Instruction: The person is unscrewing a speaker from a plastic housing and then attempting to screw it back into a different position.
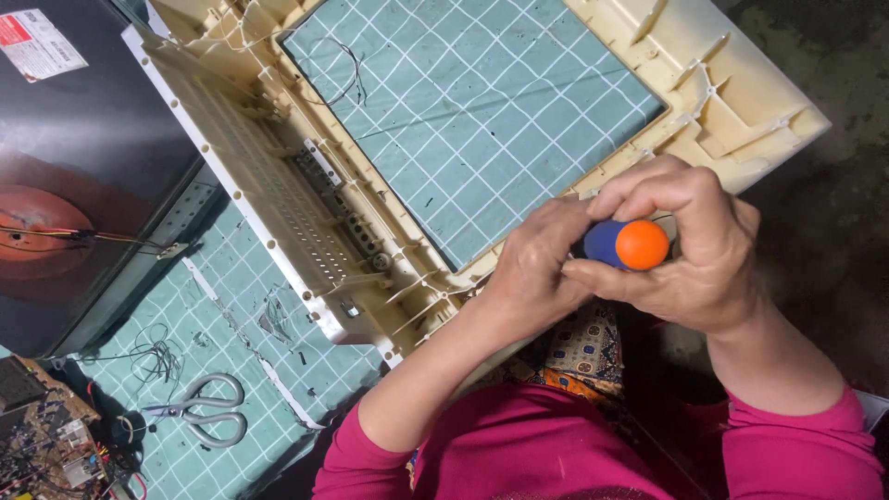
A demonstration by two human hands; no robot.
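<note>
The screwdriver (pixel 630 244) shows only its handle: a dark blue grip with a rounded orange cap on the end, which faces up toward the camera. It stands roughly upright, its shaft and tip hidden below the handle, so where the tip sits cannot be told. It is at the near edge of the plastic frame (pixel 370 250), a large cream-coloured casing lying with its inner side up. The frame has ribs, posts and a slotted grille along one side, and a wide rectangular opening in its middle. It lies tilted across the view.
</note>
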